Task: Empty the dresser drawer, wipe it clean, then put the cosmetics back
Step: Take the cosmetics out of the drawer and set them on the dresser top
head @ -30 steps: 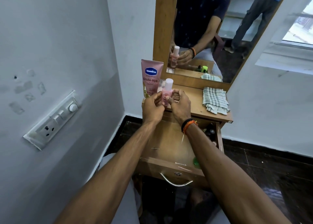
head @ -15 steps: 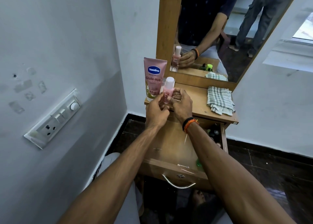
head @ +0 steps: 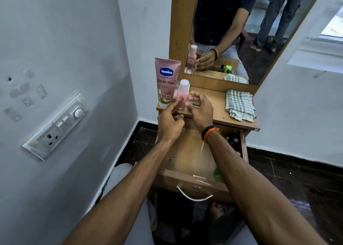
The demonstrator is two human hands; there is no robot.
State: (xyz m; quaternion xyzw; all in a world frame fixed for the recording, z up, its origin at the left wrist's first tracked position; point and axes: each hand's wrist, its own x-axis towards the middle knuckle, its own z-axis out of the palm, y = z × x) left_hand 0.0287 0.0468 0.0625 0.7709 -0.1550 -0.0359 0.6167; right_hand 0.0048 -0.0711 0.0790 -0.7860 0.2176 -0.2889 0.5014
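Now left hand (head: 169, 121) fingertips touch pink bottle (head: 182, 94); right hand (head: 201, 109) grip loose, empty.

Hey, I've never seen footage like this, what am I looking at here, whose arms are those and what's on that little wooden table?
There is no machine: a camera worn on a person's head looks down at their own two bare arms. They sit at a wooden dresser with a mirror, which reflects them. On its top stand a pink Vaseline tube and a folded checked cloth. The left hand and right hand flank a small pink bottle; fingertips seem to touch it, but a firm grip is unclear. Below, the drawer is pulled open, with some items at its right side.
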